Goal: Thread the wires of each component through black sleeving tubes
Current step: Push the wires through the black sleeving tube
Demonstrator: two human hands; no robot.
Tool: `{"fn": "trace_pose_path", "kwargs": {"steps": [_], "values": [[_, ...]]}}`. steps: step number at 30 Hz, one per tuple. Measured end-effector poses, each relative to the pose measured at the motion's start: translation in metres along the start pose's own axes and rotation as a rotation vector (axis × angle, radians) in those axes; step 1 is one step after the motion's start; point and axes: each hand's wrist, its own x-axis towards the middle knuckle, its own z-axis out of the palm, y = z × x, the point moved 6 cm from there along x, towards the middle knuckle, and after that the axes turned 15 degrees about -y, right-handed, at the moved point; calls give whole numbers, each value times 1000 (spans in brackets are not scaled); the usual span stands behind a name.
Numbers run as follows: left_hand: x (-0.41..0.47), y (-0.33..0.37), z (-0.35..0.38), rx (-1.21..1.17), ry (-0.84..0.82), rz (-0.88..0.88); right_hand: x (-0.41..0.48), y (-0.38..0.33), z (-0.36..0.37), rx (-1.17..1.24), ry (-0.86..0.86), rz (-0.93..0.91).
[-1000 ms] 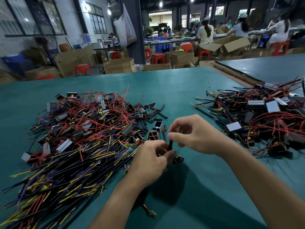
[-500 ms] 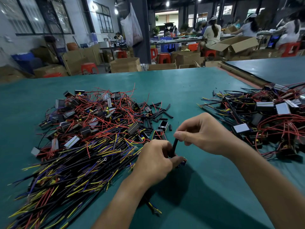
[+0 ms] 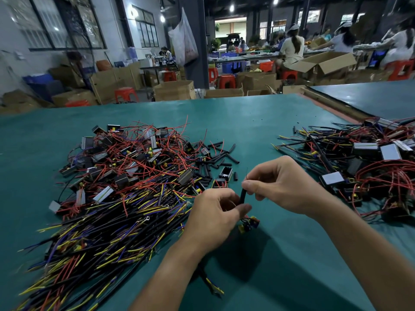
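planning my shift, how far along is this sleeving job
Probably done: the right pile, set apart, black tubes among its wires. In hand: left hand and right hand pinch one tube above a part. Left: the left pile, with loose tubes beside it.

Dim workshop: barred windows (image 3: 67, 25), cardboard boxes (image 3: 174, 89), red stools (image 3: 226, 80)

Dim hall, bright ceiling lamps (image 3: 232, 7), blurred, warped edges.
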Motion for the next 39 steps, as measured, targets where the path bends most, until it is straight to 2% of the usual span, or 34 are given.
{"fn": "trace_pose_path", "kwargs": {"steps": [10, 20, 26, 31, 39], "values": [[-3, 1, -2, 59, 18, -42, -2, 5, -8, 126, 86, 48], [-1, -1, 0, 107, -5, -35, 5, 5, 9, 14, -20, 7], [-2, -12, -5, -5, 105, -170, 4, 4, 6, 38, 16, -2], [0, -9, -5, 175, 67, -137, 3, 2, 7, 58, -17, 27], [-2, -10, -4, 16, 33, -129, 0, 0, 2, 66, 59, 47]]}}
